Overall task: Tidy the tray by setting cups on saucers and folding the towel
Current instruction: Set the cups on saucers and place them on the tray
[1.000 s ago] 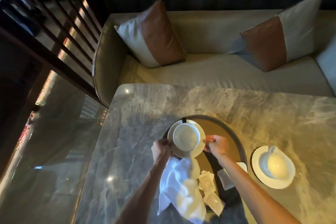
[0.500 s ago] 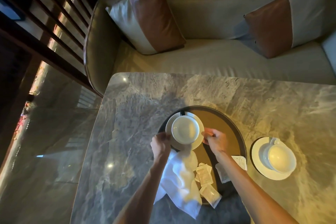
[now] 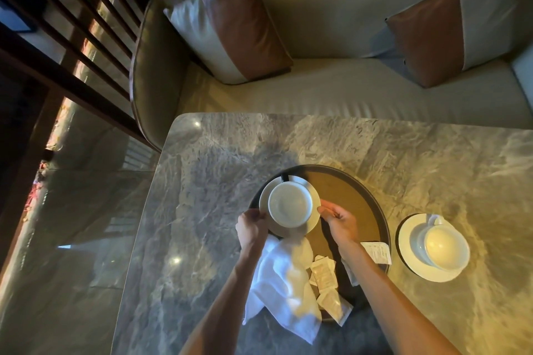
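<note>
A white cup (image 3: 290, 204) stands upright on a white saucer (image 3: 313, 194) at the back left of the round dark tray (image 3: 349, 196). My left hand (image 3: 252, 225) grips the saucer's left rim, and my right hand (image 3: 340, 220) pinches its right rim. A crumpled white towel (image 3: 284, 282) hangs over the tray's near left edge onto the table, under my left wrist. A second white cup (image 3: 445, 249) sits on its own saucer (image 3: 406, 239) on the table, right of the tray.
Several paper sachets (image 3: 324, 272) and a paper slip (image 3: 376, 252) lie at the tray's near side. The tray rests on a grey marble table (image 3: 216, 181). Behind it is a beige sofa (image 3: 331, 89) with two cushions, and a wooden slatted screen (image 3: 72, 37) stands at left.
The view has tipped and shifted a little. Both hands stay on the saucer's rim, and the cup and saucer keep the same spot on the tray.
</note>
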Tool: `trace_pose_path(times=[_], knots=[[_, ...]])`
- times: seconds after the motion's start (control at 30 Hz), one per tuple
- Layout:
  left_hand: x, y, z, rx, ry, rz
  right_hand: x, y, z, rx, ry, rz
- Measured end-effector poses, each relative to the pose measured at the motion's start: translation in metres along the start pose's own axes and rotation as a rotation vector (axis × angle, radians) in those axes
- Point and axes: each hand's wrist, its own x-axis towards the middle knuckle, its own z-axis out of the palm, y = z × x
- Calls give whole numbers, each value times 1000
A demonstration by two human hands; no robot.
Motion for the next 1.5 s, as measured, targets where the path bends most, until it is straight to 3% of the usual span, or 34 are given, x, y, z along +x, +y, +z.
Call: trace_pose_path(times=[0.37, 0.47, 0.67, 1.13, 1.5], knots=[[-11, 9, -3, 11, -32, 27, -3, -4, -3, -57, -70, -19], [-17, 8, -3, -100, -18, 40, -9, -13, 1, -79, -151, -43], [-20, 17, -6, -195, -220, 163, -9, -12, 14, -298, -226, -51], [-27, 24, -10, -276, -224, 85, -9, -10, 11, -291, -266, 1], [-29, 26, -12, -179, -234, 105, -17, -17, 6, -245, -304, -42]])
